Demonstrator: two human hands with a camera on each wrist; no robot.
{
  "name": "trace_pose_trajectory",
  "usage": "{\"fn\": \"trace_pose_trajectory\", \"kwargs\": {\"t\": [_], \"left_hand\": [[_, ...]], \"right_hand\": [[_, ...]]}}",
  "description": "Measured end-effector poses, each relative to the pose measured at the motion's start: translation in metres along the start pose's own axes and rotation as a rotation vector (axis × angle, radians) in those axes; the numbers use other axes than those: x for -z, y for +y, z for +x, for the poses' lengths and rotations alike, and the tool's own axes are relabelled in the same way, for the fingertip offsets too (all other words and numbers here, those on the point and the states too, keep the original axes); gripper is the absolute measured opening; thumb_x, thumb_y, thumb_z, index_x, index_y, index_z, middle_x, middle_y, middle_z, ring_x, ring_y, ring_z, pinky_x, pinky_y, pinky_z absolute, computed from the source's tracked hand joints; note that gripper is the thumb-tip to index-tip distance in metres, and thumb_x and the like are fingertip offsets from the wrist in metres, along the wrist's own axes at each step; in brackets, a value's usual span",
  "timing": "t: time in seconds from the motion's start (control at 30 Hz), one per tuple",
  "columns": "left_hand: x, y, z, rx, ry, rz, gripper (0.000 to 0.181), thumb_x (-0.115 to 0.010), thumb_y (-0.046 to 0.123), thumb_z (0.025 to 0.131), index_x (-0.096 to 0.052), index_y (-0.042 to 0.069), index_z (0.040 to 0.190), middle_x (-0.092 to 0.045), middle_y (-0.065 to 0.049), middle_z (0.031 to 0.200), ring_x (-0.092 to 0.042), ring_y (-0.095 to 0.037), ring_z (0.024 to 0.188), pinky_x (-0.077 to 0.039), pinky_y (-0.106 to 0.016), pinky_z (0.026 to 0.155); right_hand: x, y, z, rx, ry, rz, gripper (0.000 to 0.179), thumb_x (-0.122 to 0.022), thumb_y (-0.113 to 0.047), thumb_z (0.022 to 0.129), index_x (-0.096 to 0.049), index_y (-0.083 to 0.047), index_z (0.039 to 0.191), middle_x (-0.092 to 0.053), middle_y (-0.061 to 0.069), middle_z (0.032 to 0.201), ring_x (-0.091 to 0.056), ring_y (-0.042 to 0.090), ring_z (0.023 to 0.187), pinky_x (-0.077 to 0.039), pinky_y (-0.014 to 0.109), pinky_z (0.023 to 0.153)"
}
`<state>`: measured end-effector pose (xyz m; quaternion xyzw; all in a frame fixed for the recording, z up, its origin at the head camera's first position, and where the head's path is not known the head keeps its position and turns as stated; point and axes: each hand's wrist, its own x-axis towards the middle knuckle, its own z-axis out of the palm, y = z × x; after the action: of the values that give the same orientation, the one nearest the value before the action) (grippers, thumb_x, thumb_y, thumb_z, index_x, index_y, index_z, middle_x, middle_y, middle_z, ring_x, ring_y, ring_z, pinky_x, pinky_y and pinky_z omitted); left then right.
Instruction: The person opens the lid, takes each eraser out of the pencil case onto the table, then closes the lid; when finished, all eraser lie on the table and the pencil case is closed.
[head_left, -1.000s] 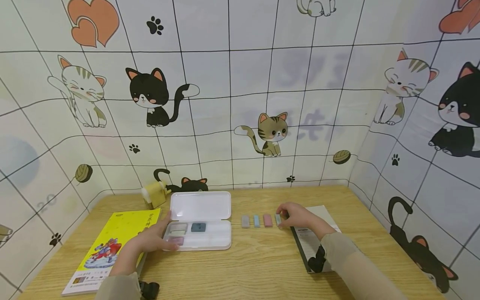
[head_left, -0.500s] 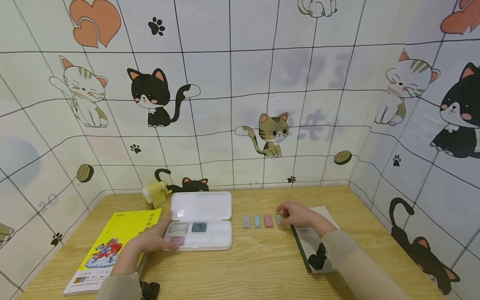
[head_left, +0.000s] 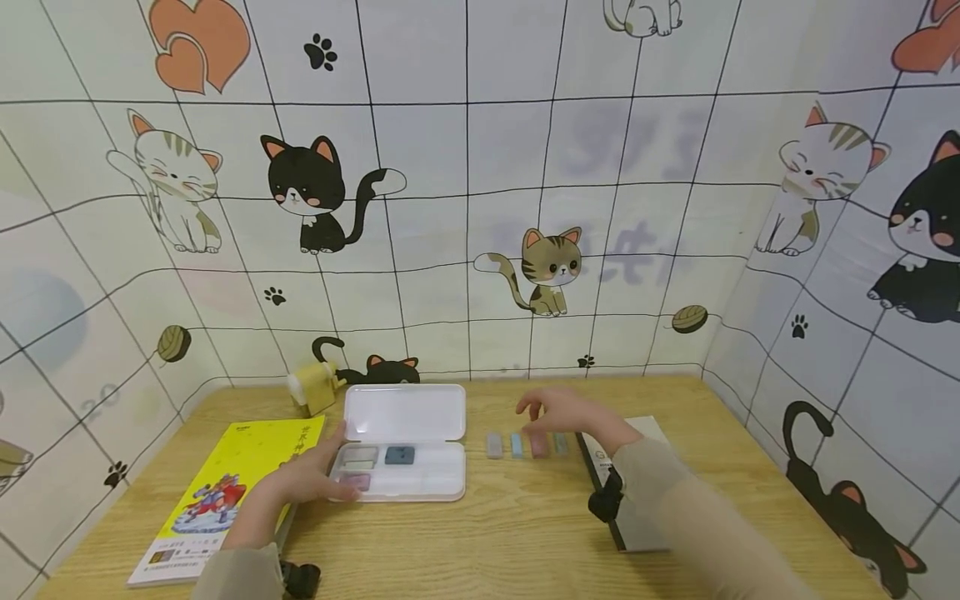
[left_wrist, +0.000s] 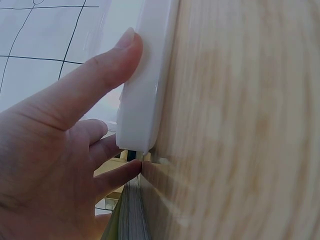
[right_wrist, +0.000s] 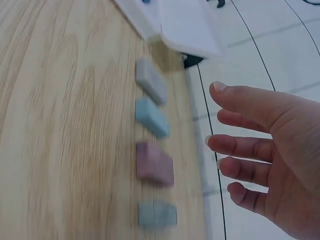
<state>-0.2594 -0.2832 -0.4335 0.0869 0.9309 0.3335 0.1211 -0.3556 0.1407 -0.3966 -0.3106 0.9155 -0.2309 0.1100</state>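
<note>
Your left hand (head_left: 302,479) grips the white plastic hinged case (head_left: 431,483); your relaxed, empty right hand (head_left: 564,412) would best pinch the small pink rectangular block (right_wrist: 154,164) by opposite sides.

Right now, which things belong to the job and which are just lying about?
Likely the job: open white case, left hand touching it; gray block, blue block, pink block, greenish block, right hand near them.

Likely just lying about: yellow book; pale book; yellow gadget.
</note>
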Motion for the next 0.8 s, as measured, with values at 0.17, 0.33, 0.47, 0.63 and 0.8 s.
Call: {"fn": "trace_pose_trajectory", "kwargs": {"t": [0.17, 0.33, 0.47, 0.63, 0.8], "left_hand": [[0.001, -0.001, 0.0, 0.009, -0.002, -0.004, 0.121, -0.084, 0.042, 0.07, -0.008, 0.003, 0.155, -0.012, -0.024, 0.158, -0.016, -0.045, 0.142, -0.013, -0.065, 0.11], [0.0, -0.002, 0.002, 0.008, 0.0, -0.006, 0.121, -0.084, 0.044, 0.07, -0.008, 0.004, 0.155, -0.012, -0.023, 0.158, -0.016, -0.045, 0.142, -0.013, -0.064, 0.111], [0.0, -0.003, 0.003, -0.013, 0.008, -0.007, 0.121, -0.085, 0.042, 0.069, -0.008, 0.003, 0.155, -0.011, -0.024, 0.158, -0.016, -0.045, 0.142, -0.013, -0.064, 0.11], [0.001, -0.004, 0.001, -0.019, 0.006, -0.021, 0.12, -0.085, 0.037, 0.071, -0.006, 0.0, 0.154, -0.009, -0.026, 0.158, -0.016, -0.046, 0.141, -0.013, -0.064, 0.11], [0.0, -0.003, 0.0, -0.009, 0.001, -0.008, 0.12, -0.085, 0.04, 0.071, -0.008, 0.002, 0.155, -0.012, -0.025, 0.158, -0.019, -0.046, 0.141, -0.015, -0.065, 0.11]], "right_hand": [[-0.008, -0.032, 0.022, 0.06, -0.065, 0.043, 0.035, -0.072, -0.024, 0.088, -0.064, -0.01, 0.12, -0.059, -0.004, 0.091, -0.054, 0.016, 0.08, -0.046, 0.036, 0.072], [-0.017, -0.059, 0.045, 0.126, -0.106, 0.024, 0.034, -0.073, -0.022, 0.087, -0.065, -0.015, 0.119, -0.06, -0.006, 0.089, -0.055, 0.013, 0.078, -0.047, 0.032, 0.071], [-0.025, -0.078, 0.062, 0.172, -0.131, -0.032, 0.036, -0.075, -0.023, 0.085, -0.066, -0.019, 0.12, -0.061, -0.009, 0.087, -0.055, 0.01, 0.076, -0.047, 0.028, 0.07], [-0.038, -0.098, 0.079, 0.224, -0.141, -0.084, 0.04, -0.078, -0.022, 0.083, -0.068, -0.019, 0.122, -0.061, -0.009, 0.088, -0.055, 0.008, 0.077, -0.046, 0.025, 0.069], [-0.053, -0.112, 0.092, 0.271, -0.156, -0.152, 0.044, -0.08, -0.018, 0.082, -0.067, -0.02, 0.124, -0.061, -0.005, 0.089, -0.051, 0.008, 0.081, -0.043, 0.02, 0.07]]}}
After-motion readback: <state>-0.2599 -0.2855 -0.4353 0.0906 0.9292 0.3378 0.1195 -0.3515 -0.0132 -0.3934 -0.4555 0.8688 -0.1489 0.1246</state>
